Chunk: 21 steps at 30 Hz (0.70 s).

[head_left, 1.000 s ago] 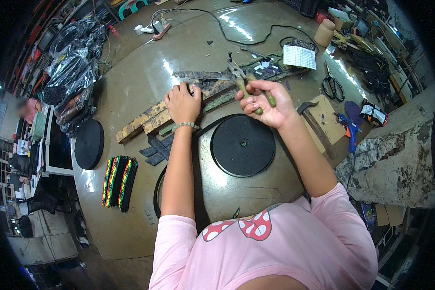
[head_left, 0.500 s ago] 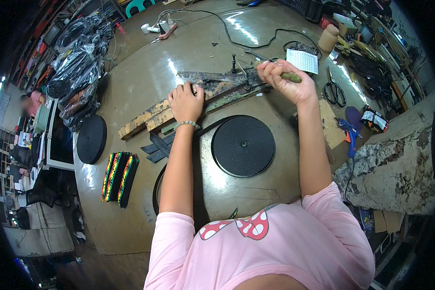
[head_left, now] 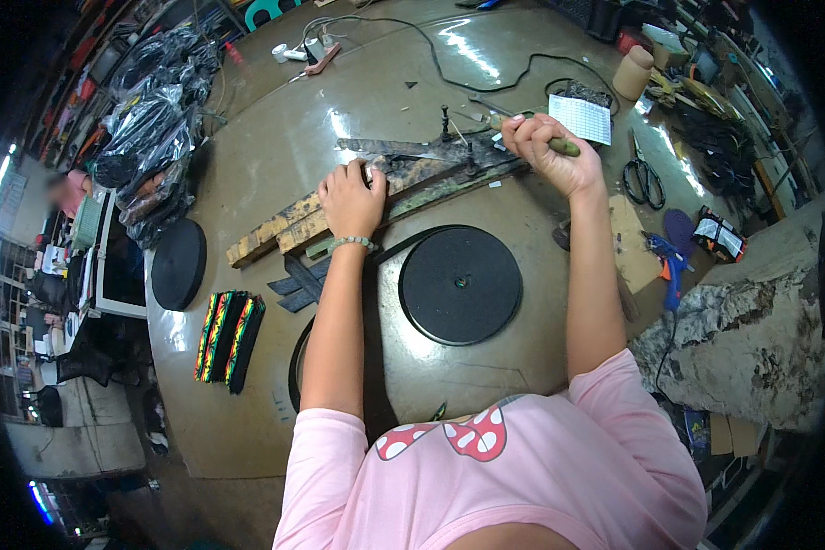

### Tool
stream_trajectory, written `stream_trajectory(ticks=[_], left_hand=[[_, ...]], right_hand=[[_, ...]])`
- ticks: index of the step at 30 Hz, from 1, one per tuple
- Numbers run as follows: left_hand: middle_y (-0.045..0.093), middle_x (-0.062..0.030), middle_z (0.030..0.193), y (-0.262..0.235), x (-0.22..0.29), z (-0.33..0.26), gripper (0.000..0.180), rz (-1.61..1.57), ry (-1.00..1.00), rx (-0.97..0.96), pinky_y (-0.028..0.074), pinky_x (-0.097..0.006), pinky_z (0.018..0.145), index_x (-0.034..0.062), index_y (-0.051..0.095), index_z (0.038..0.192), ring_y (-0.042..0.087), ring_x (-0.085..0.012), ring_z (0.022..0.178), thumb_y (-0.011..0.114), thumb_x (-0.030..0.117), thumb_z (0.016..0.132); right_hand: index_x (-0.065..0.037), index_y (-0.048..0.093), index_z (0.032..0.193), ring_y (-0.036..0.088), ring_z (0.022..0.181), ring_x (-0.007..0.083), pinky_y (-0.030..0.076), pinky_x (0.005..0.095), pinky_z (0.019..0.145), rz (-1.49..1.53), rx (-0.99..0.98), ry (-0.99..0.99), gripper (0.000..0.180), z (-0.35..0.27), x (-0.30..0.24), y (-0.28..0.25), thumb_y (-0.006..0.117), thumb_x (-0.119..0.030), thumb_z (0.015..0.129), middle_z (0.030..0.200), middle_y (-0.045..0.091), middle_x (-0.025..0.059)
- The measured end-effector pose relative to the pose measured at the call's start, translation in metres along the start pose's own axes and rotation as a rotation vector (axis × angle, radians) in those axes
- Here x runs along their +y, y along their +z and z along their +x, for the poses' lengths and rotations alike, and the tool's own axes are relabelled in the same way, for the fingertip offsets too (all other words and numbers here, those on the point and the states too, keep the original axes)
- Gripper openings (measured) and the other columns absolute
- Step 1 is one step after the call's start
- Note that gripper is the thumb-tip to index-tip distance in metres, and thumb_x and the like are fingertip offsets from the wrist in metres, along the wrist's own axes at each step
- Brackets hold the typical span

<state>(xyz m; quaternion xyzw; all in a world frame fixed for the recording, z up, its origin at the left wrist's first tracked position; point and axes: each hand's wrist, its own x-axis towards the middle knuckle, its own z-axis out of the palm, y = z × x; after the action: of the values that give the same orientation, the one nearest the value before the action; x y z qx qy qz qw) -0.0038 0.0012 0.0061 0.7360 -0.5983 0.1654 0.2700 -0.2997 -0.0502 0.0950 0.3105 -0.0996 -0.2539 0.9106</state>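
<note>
My left hand presses flat on a dark strap lying over long worn wooden strips on the brown table. My right hand is closed around a green-handled tool, raised over the right end of the strips near two upright metal pins. A large black disc-shaped roll lies just in front of both hands.
Another black roll and striped coloured webbing lie at the left. Black scissors, a white paper, a tape roll and a blue tool sit at the right. Black plastic bags pile at far left; a cable crosses the back.
My right hand has moved away from me and to the right along the strips with the tool. My left hand has stayed pressed on the strap.
</note>
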Motion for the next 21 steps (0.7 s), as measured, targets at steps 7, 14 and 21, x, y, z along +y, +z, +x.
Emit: stream_trajectory(ticks=[7, 14, 21], left_hand=[[0.06, -0.0109, 0.091, 0.0, 0.001, 0.0, 0.03, 0.007, 0.008, 0.011, 0.037, -0.042, 0.09, 0.0095, 0.063, 0.097, 0.056, -0.0274, 0.092, 0.049, 0.034, 0.086], [0.06, -0.0113, 0.089, 0.002, 0.003, 0.001, 0.03, 0.04, 0.012, 0.03, 0.038, -0.041, 0.088, 0.0089, 0.062, 0.096, 0.055, -0.0279, 0.09, 0.049, 0.034, 0.086], [0.059, -0.0124, 0.086, 0.003, 0.006, 0.001, 0.032, 0.051, -0.002, 0.034, 0.037, -0.042, 0.088, 0.0072, 0.063, 0.096, 0.055, -0.0286, 0.087, 0.05, 0.033, 0.084]], right_hand=[[0.008, 0.029, 0.107, 0.041, 0.072, 0.0187, 0.042, 0.0295, 0.053, -0.189, 0.103, 0.027, 0.032, 0.011, -0.012, 0.005, 0.04, -0.017, 0.091, 0.097, 0.035, 0.0156], [0.004, 0.039, 0.092, 0.042, 0.071, 0.0192, 0.04, 0.026, 0.048, -0.577, 0.187, 0.198, 0.025, 0.009, -0.044, 0.013, 0.038, -0.021, 0.094, 0.099, 0.037, 0.0183], [0.006, 0.044, 0.104, 0.048, 0.076, 0.0238, 0.045, 0.0307, 0.053, -0.676, 0.211, 0.365, 0.036, 0.01, -0.072, 0.027, 0.035, -0.028, 0.097, 0.11, 0.041, 0.0256]])
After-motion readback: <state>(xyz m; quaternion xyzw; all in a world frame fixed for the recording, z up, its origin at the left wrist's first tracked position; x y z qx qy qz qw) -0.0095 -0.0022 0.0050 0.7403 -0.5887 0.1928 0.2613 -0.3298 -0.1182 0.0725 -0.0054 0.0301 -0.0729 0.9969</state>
